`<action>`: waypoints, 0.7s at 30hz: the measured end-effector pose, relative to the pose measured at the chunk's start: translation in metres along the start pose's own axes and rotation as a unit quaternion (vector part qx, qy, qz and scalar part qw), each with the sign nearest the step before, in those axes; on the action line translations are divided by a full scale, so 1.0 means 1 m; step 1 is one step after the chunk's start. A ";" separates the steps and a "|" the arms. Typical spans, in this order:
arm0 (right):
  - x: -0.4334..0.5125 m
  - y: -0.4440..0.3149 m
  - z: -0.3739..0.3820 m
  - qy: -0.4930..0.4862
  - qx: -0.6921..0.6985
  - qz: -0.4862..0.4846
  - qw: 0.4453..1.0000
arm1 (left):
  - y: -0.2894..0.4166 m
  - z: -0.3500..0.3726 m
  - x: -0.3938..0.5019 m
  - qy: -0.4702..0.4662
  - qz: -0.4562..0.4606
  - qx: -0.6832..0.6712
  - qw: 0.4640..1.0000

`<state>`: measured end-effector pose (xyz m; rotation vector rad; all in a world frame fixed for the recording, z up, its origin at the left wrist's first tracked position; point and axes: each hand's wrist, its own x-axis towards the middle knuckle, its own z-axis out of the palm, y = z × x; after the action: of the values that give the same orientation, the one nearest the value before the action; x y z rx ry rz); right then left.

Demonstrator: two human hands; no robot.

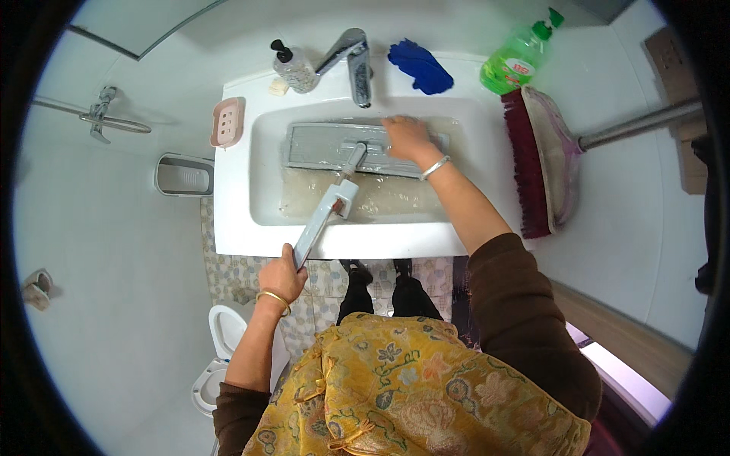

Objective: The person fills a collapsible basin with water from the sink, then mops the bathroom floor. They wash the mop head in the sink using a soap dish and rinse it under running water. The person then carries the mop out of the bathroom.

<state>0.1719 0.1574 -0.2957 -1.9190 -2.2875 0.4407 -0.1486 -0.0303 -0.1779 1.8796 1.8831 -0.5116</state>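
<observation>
A grey flat mop head (319, 149) lies in cloudy water in the white washbasin (342, 238). Its light grey handle (320, 219) slants over the basin's front rim toward me. My left hand (283, 275), with a gold-coloured bangle at the wrist, is closed around the handle's lower end. My right hand (409, 138), wearing a silver-coloured bangle, grips the right half of the mop head, with its fingers at the far edge. Part of that end is hidden under the hand and the water. The chrome faucet (359, 74) stands behind the mop head.
On the back ledge are a pump bottle (296, 71), a blue cloth (422, 65) and a green pump bottle (513, 65). A pink soap dish (227, 122) sits on the left rim. A broom head (542, 165) stands along the right side. A toilet (219, 325) is at lower left.
</observation>
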 end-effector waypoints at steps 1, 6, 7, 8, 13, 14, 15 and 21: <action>0.004 0.004 0.005 -0.029 0.034 -0.003 0.999 | -0.005 0.000 -0.001 -0.004 0.001 0.003 1.000; 0.027 0.021 0.015 -0.150 0.103 0.017 0.983 | -0.041 -0.001 0.004 0.018 0.045 -0.011 0.999; 0.027 0.019 0.013 -0.134 0.118 0.004 0.984 | -0.051 -0.001 0.004 0.024 0.047 -0.017 0.998; 0.027 0.016 0.011 -0.136 0.133 -0.011 0.982 | -0.060 -0.002 0.006 0.028 0.048 -0.026 0.998; -0.012 -0.024 -0.007 0.107 0.088 -0.055 0.989 | -0.088 -0.004 0.016 0.037 0.066 -0.084 0.994; -0.025 -0.031 -0.013 0.114 0.069 -0.047 0.990 | -0.091 -0.004 0.017 0.040 0.066 -0.110 0.991; -0.037 -0.039 -0.018 0.147 0.054 -0.067 0.985 | -0.094 -0.004 0.019 0.051 0.090 -0.111 0.988; -0.065 -0.084 -0.031 0.300 0.016 -0.044 0.953 | -0.116 -0.015 0.040 0.032 0.152 -0.249 0.956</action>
<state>0.1136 0.0855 -0.2351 -1.6275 -1.9301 -0.1112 -0.2649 0.0096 -0.1919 1.7970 1.5278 0.1191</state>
